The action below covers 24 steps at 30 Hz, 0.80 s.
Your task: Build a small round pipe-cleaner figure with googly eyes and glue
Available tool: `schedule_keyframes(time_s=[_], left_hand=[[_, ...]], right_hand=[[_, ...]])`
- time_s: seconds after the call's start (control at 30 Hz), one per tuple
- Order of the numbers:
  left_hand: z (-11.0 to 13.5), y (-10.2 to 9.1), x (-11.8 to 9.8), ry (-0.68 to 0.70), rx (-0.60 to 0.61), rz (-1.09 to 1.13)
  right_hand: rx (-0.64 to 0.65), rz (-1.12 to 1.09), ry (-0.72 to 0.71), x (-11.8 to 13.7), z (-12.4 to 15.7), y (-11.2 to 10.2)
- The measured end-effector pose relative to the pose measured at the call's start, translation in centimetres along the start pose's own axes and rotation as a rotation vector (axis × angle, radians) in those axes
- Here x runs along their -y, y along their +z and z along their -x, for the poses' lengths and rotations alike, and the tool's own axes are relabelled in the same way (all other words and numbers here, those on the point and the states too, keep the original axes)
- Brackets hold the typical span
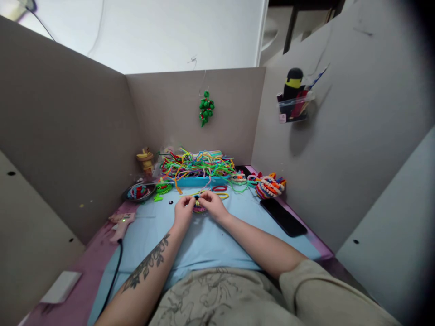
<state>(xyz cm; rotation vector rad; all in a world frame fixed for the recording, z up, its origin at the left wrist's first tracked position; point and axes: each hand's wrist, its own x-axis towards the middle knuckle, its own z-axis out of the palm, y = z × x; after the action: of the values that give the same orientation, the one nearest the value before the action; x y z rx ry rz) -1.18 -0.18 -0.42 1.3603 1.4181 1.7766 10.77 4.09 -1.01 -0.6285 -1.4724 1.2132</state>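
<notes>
Between my two hands is a small multicoloured pipe-cleaner piece (200, 208), with pink, purple and yellow on it and something dark at its top. My left hand (184, 209) pinches it from the left side, fingers closed. From the right, my right hand (213, 204) grips it with thumb and fingertips. My fingers hide much of the piece. Just behind the hands lie a yellow pipe-cleaner loop (223, 196) and a red pipe-cleaner ring (219, 188). A small black bead-like dot (171, 202) rests on the blue cloth left of my left hand.
A blue tray (200, 182) heaped with pipe cleaners (197, 164) stands behind. On the left are a pink glue gun (122, 226), a bowl (149, 197) and a green figure (163, 186). On the right lie a phone (283, 217) and a colourful craft bundle (270, 186). Panels enclose three sides.
</notes>
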Motion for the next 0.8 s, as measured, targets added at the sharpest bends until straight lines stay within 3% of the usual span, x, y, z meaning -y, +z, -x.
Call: schedule_keyframes(time_s=[0.13, 0.4, 0.63, 0.8], left_hand=[[0.0, -0.2, -0.2, 0.078, 0.024, -0.125], [-0.1, -0.6, -0.1, 0.168, 0.075, -0.26], [-0.1, -0.6, -0.2, 0.221, 0.113, -0.277], [-0.2, -0.8, -0.2, 0.191, 0.078, -0.27]], right_hand=[[-0.031, 0.023, 0.003, 0.2, -0.1, 0.0], [-0.03, 0.302, -0.101, 0.7, -0.3, -0.7], [0.012, 0.324, -0.131, 0.7, -0.5, -1.0], [0.032, 0.226, -0.047, 0.9, -0.5, -1.0]])
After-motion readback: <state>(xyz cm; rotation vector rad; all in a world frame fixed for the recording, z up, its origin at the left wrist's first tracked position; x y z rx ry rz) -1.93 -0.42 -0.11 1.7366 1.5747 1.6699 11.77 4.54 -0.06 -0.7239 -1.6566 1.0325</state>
